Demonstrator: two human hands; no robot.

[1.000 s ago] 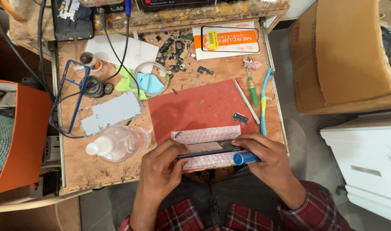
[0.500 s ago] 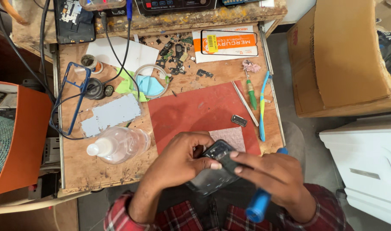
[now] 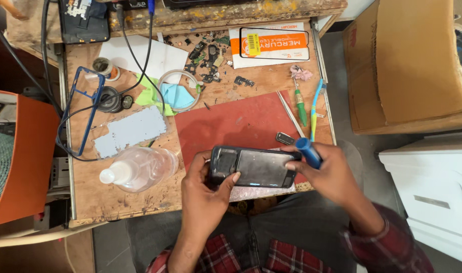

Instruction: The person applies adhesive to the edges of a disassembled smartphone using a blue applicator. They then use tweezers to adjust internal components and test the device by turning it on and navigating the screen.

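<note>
Both hands [image 3: 205, 194] hold phone [image 3: 253, 168] beside lying bottle [image 3: 140, 168].

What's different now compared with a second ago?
The dark phone was flat on the red mat under both hands; now it is lifted and turned broad side up, left hand gripping its left end, right hand its right end, with the blue-handled tool. The clear bottle and green screwdriver stayed put.
</note>
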